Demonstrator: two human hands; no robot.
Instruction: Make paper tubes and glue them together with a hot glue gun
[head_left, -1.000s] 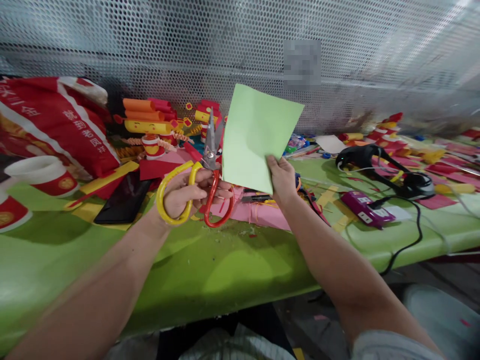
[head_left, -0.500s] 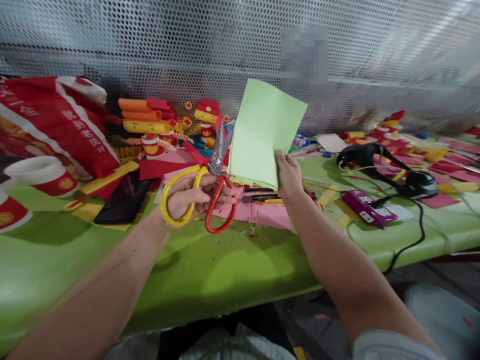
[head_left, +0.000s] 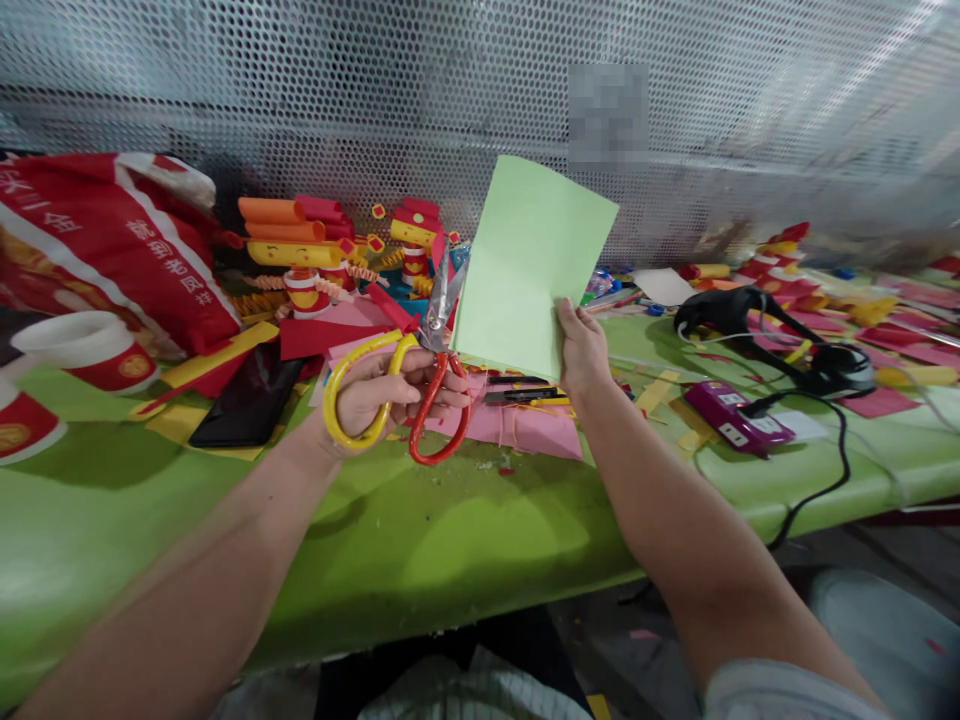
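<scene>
My left hand (head_left: 397, 392) is closed on a pair of scissors (head_left: 435, 325) with one yellow and one red handle; fingers pass through the loops. The metal blades point up, slightly parted, beside the left edge of a light green paper sheet (head_left: 529, 265). That sheet looks folded or layered, and its lower right edge is pinched by my right hand (head_left: 585, 350), thumb in front. Both hands are raised over the table. Below the paper lie pink paper (head_left: 532, 432) and dark-handled tools (head_left: 525, 392), partly covered.
Paper figures (head_left: 300, 270) stand at the back left beside a red bag (head_left: 142, 260). A black phone (head_left: 247, 395) and paper cups (head_left: 94, 350) are on the left. A purple power strip (head_left: 739, 415) and black headset-like device (head_left: 780, 335) lie right. Perforated metal wall (head_left: 375, 90) behind.
The green paper has shifted a little, its left edge now closer to the scissor blades, and my right hand has moved slightly right. The scissors blades look slightly closer together.
</scene>
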